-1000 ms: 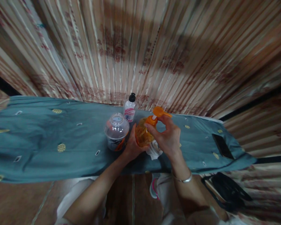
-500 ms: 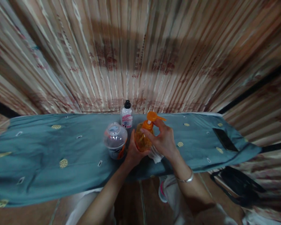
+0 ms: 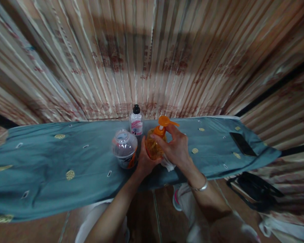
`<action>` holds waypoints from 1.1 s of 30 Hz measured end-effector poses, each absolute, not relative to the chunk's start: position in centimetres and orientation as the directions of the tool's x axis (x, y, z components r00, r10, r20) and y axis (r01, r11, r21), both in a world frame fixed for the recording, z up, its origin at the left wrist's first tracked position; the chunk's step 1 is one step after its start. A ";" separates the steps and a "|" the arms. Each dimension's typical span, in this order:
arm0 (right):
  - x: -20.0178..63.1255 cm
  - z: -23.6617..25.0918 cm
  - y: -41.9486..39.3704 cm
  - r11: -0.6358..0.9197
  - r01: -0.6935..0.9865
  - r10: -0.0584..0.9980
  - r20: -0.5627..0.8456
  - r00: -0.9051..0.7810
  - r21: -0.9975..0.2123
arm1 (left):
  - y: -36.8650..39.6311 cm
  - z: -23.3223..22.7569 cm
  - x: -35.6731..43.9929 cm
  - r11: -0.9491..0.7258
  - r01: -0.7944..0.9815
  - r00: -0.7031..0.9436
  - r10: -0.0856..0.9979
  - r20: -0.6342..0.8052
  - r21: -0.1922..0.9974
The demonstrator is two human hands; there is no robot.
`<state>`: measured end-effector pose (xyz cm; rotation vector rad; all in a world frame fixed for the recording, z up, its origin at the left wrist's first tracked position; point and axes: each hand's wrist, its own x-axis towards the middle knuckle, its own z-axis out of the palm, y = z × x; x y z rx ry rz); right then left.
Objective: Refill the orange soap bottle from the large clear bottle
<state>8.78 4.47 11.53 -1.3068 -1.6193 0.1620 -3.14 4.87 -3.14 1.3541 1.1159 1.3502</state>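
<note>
Left hand wrapped around orange pump bottle, right hand pinching collar; risk of tipping against domed cup alongside

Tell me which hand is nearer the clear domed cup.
Left. The left hand grips the orange pump bottle right beside the domed cup; the right hand holds the bottle's far side.

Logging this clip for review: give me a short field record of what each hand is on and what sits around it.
left hand: wrapped around the body of the orange pump bottle
right hand: fingers at the bottle's pump collar
surface: blue cloth
near: domed clear cup, small black-capped bottle, white cloth
far right: dark phone
</note>
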 end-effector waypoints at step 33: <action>13.9 14.9 10.3 0.357 0.203 0.934 0.355 -0.048 -0.912 | 5.8 -1.9 -2.3 -0.164 -0.104 0.041 0.985 0.169 0.981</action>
